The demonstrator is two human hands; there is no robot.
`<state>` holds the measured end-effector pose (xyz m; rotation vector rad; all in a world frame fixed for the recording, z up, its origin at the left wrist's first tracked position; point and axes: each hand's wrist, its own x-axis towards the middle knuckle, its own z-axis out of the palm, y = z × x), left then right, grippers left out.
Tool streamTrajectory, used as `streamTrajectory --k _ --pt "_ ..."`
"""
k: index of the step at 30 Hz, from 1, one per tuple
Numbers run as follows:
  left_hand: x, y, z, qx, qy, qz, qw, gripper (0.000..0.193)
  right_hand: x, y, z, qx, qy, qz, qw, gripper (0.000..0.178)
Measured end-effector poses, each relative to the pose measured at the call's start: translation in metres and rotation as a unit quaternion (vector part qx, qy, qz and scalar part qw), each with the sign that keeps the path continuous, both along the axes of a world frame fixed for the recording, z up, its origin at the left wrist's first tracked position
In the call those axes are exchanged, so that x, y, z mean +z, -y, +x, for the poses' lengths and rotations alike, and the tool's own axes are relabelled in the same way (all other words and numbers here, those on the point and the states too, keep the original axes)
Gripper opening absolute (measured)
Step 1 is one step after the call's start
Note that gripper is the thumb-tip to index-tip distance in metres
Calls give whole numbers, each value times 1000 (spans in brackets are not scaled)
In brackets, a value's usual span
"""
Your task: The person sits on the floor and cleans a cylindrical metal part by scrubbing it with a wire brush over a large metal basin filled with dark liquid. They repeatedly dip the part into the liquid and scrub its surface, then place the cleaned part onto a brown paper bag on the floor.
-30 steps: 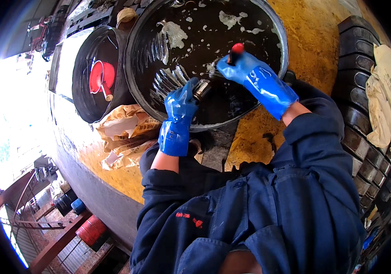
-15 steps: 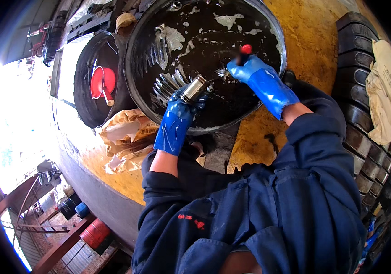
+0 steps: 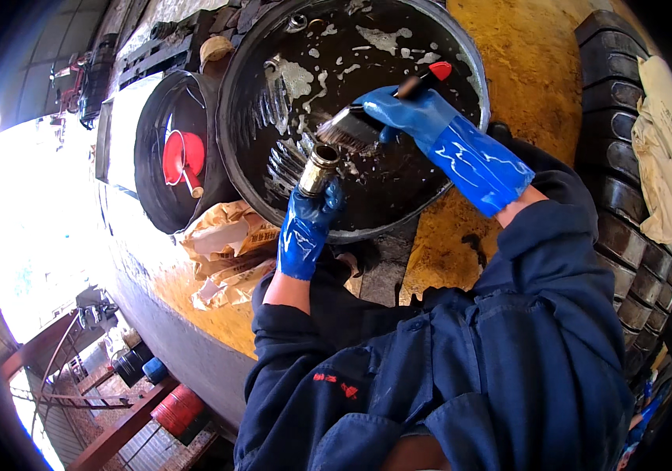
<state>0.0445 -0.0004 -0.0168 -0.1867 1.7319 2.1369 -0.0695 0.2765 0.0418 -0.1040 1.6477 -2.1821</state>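
Observation:
My left hand [image 3: 310, 224], in a blue rubber glove, is closed round the lower part of a shiny metal sleeve [image 3: 319, 170], which stands nearly upright with its open end up. In my right hand [image 3: 412, 116], gloved alike, is a paintbrush [image 3: 356, 129] with a dark, red-tipped handle. Its bristles point left and down, just above and right of the sleeve, and look slightly apart from it. Both hands are over a large round black tub [image 3: 483, 94] of dark liquid with patches of foam. A ribbed part shows at the liquid's left side.
Left of the tub stands a smaller black tub [image 3: 146, 169] holding a red dipper [image 3: 183, 157]. Crumpled brown paper sacks [image 3: 230, 250] lie by the big tub's near left edge. To the right runs a stack of dark metal blocks [image 3: 612, 149] with a tan sack [image 3: 661, 157] over it. A small metal ring part [image 3: 296, 23] sits at the tub's far edge.
The metal sleeve has turned from tilted to nearly upright. My right hand has lifted the brush and swung it left toward the sleeve, so its bristles now show.

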Motion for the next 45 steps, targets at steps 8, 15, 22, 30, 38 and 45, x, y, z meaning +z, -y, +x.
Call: streamTrajectory --k 8,15,22,30,38,45 --pt "21 -19 -5 45 26 -53 997 20 6 -17 6 53 -55 352 933 30" --pt "4 -8 -11 98 145 85 981 2 -2 -33 0 72 -78 300 948 18" --pt "13 0 5 14 20 -84 996 27 33 -6 4 182 -226 149 945 29" --pt "40 -17 -19 64 117 7 991 34 14 -7 0 159 27 231 960 36" --pt "46 -16 -28 -7 -208 -153 966 30 -48 -21 12 77 369 -158 913 19" --pt "79 -20 -43 -92 -505 -334 791 61 -45 -21 10 88 383 -126 911 20"
